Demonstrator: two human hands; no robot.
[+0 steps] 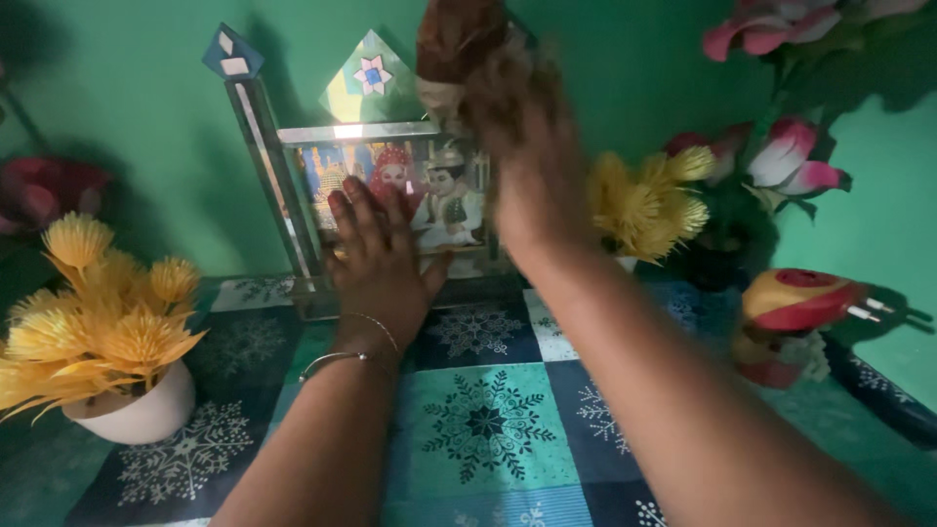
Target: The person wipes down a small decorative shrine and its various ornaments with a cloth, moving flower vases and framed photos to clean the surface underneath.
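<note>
The picture frame (390, 185), a mirrored glass piece with a peaked top and a blue-capped post on its left side, stood upright at the back of the bench (488, 429), close against the green wall (127, 117). We noted a colourful portrait of two seated figures behind its glass. The left hand (379, 259) lay flat and open against the frame's front, fingers spread upward over the picture, palm near the lower edge; a thin bangle (337, 361) and a fine chain sat on that wrist. The right hand (522, 161) was raised at the frame's upper right corner, blurred with motion, its fingers closed around a brownish wad, a cloth (457, 44) as far as we could tell, pressed at the top of the frame. The two hands were apart, one on each side of the frame. The bench wore a patchwork cover of teal and dark blue squares printed with snowflakes. A white pot of yellow artificial flowers (102, 332) stood at the left, another yellow bunch (649, 205) just right of the frame, pink and white artificial blooms (791, 156) behind it, and a red and yellow plug-in gadget (795, 303) at the far right.
</note>
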